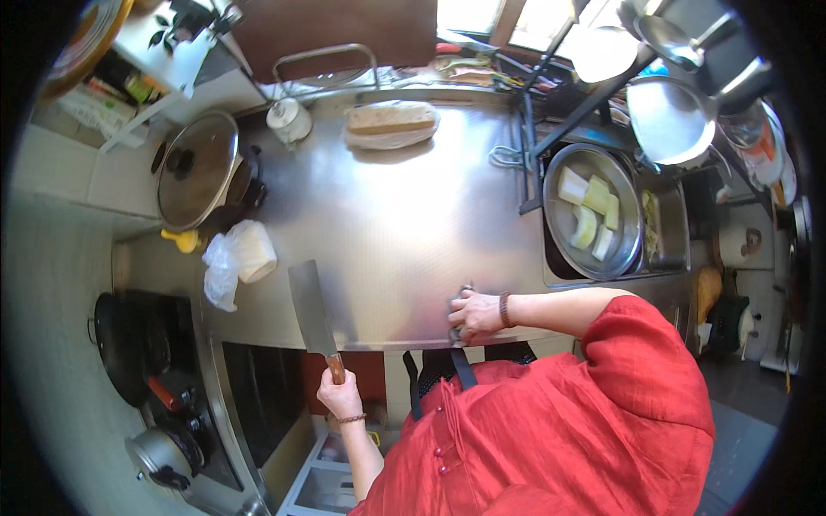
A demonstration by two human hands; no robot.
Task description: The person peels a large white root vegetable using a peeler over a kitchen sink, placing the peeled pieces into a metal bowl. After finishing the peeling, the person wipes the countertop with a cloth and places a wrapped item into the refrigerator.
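My left hand [340, 395] grips the wooden handle of a cleaver [312, 306], its broad blade reaching over the front edge of the steel counter [387, 258]. Pressed to the counter near that edge, my right hand [476, 315] is closed on a dark, crumpled cloth [457, 332]. Left of the blade lies a pale block in a clear plastic bag [253, 253]. To the right, a steel basin [550, 213] sits in the sink and holds several pieces of peeled, pale green gourd or melon [585, 227]. A wrapped, pale brown loaf-like block [392, 122] lies at the back.
A glass-lidded pot [197, 171] and a white lidded jar [289, 121] stand at the back left. On the stove at left are a black wok [126, 348] and a metal pot [158, 451]. A dark metal rack [532, 155] with hanging utensils rises beside the sink.
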